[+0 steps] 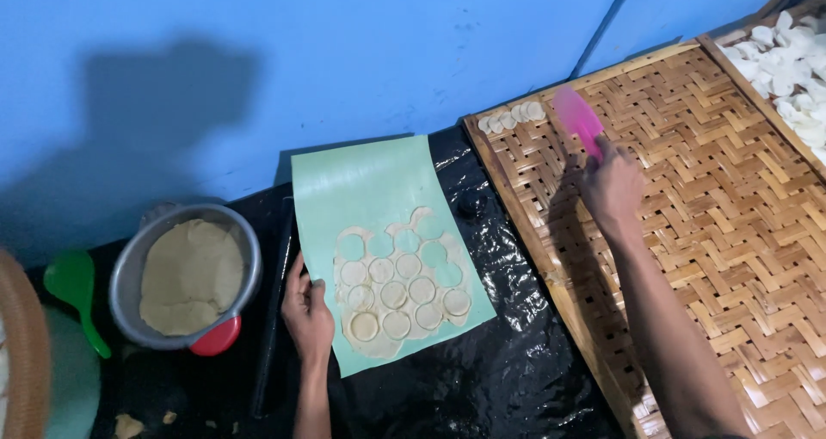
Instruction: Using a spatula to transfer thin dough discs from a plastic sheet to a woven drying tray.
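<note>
While the left hand (308, 314) presses flat on the green mat's (361, 181) left edge, steadying cut dough rounds (396, 294); the right hand (611, 185) grips a pink scraper (576, 116) over the woven tray (714, 207).

No packages, labels, signs or screens appear in this view.
</note>
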